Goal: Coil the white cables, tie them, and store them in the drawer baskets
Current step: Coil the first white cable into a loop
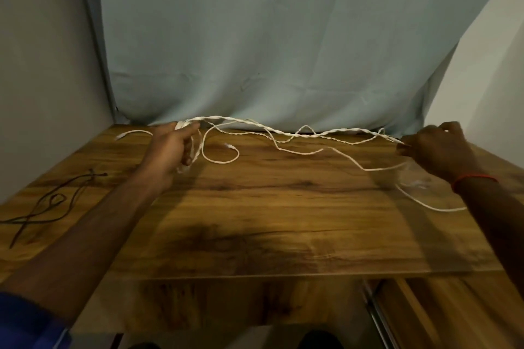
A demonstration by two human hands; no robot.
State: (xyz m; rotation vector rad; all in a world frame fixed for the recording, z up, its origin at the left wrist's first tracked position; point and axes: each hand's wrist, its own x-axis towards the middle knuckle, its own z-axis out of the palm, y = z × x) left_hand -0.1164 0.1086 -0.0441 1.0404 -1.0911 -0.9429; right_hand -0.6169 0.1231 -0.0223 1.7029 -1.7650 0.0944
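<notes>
White cables (297,134) stretch twisted together across the far side of the wooden table (269,207), held just above it between my two hands. My left hand (173,147) grips one end of the bundle at the far left, with loops hanging below its fingers. My right hand (436,150) pinches the other end at the far right. A slack strand (368,168) sags onto the table and trails off under my right wrist. One loop with a plug (226,150) lies on the wood near my left hand.
Thin dark cords (48,204) lie tangled at the table's left edge. A pale blue cloth (269,51) hangs behind the table. A drawer edge with a metal rail (380,317) shows below the table front at the right.
</notes>
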